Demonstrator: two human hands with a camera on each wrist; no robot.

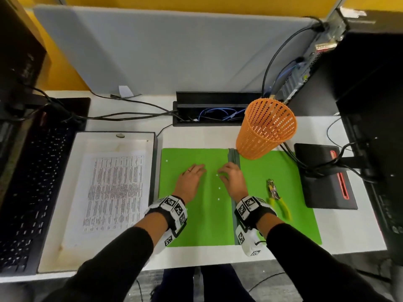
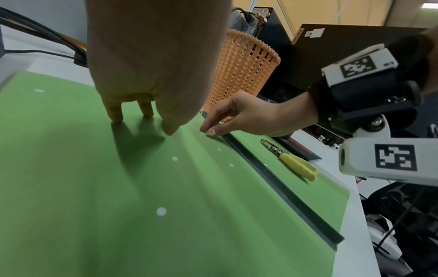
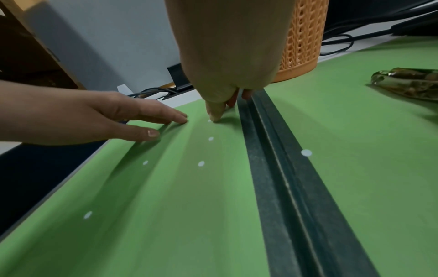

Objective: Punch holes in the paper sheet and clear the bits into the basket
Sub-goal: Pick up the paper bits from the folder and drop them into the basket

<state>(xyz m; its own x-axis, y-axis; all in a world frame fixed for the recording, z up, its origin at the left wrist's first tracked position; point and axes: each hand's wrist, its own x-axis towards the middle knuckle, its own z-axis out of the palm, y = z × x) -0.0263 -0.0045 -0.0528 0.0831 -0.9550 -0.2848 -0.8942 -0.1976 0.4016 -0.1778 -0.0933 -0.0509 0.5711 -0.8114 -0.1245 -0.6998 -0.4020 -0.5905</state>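
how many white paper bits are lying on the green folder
7 bits: one bit by the right hand, two nearer, two further left, one right of the spine, one far left. More may be hidden.

From my remote seat, the right hand hid its own fingertips in the right wrist view; I couldn't tell whether they pinched the white paper bit beside the thumb or only touched it. The hole punch was cut off by that frame's right edge and blurred. The orange basket hid its inside from every view. Print on the paper sheet in the tray was too small to read.
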